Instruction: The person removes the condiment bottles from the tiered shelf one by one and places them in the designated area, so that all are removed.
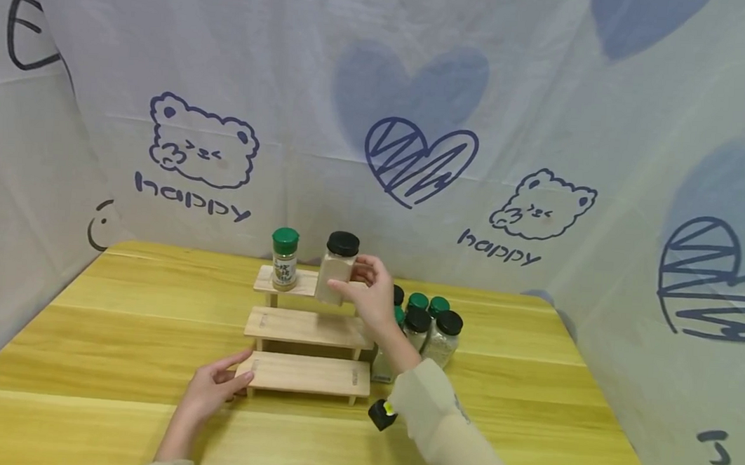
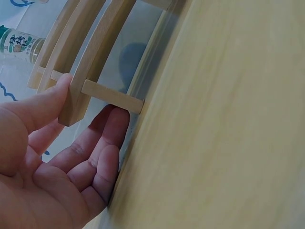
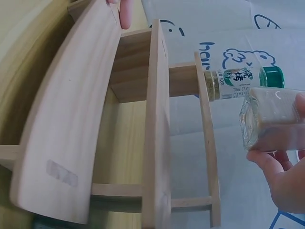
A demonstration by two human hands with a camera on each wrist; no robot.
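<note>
My right hand (image 1: 374, 297) holds a black-capped glass spice jar (image 1: 332, 276) of pale powder, thumb and fingers on its sides. In the head view the jar is by the top tier of a three-step wooden rack (image 1: 309, 327); the right wrist view shows its glass base (image 3: 250, 119) apart from that tier. A green-capped spice bottle (image 1: 284, 264) stands at the top tier's left end. My left hand (image 1: 212, 387) grips the bottom tier's left end; in the left wrist view the thumb lies against the board and curled fingers (image 2: 112, 129) are by its leg.
Several jars with green caps (image 1: 439, 306) and black caps (image 1: 448, 323) stand close together right of the rack, partly behind my right arm. A small black object (image 1: 382, 415) is at my right sleeve. A printed cloth (image 1: 313, 152) hangs behind the wooden table (image 1: 122, 304).
</note>
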